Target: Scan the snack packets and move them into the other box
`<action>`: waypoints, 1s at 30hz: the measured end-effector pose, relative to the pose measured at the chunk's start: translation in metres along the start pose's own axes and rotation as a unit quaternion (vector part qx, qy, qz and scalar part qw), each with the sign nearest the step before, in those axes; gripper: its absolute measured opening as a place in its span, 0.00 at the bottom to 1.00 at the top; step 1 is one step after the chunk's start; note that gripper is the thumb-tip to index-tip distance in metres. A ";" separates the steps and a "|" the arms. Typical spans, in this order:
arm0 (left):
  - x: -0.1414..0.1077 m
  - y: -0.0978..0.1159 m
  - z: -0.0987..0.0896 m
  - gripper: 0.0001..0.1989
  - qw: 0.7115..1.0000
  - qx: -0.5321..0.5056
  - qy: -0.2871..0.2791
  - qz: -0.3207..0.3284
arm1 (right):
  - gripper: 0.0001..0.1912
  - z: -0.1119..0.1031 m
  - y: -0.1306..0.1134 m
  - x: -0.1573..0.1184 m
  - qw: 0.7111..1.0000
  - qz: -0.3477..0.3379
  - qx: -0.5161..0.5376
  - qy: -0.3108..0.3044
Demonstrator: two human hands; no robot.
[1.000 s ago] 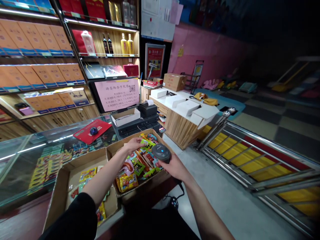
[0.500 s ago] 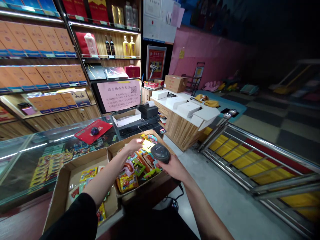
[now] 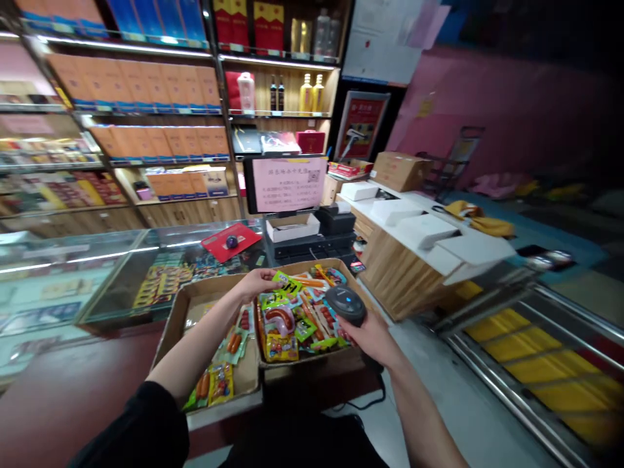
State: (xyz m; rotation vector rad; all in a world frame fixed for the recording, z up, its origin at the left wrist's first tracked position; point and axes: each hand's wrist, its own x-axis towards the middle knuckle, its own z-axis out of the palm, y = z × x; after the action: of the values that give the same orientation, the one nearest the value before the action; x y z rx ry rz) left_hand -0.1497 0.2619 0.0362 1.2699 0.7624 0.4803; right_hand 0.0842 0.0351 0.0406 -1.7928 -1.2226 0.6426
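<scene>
Fingers pinching a green packet [image 3: 288, 285], a left hand [image 3: 258, 283] works over a crowded cardboard box [image 3: 312, 362], right fingers [image 3: 351, 330] wrapped around a scanner [image 3: 345, 303]; a slack pinch could lose the packet among look-alikes.

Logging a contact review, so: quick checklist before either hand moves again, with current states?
1. Left grip closed on the green packet: ok, held at its edge.
2. Right grip closed on the scanner: ok, wrapped around the handle.
3. Scanner light on: ok, small blue light on top.
4. Scanner window squarely facing the packet: cannot tell, window turned away from the camera.
5. Packet clear of the snack packs below: cannot tell, single view, they overlap in the picture.
6. Cable free of snags: cannot tell, only part shows.
</scene>
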 end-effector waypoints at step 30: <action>0.017 -0.011 0.060 0.22 0.991 0.097 -0.092 -0.006 | 0.16 -0.037 0.021 -0.012 0.994 0.090 0.041 0.043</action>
State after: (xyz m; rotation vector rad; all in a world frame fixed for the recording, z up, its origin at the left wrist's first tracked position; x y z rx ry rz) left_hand -0.0950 0.2317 0.0278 1.4679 0.6735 0.2784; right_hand 0.1184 0.0078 0.0409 -1.8550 -0.9715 0.6996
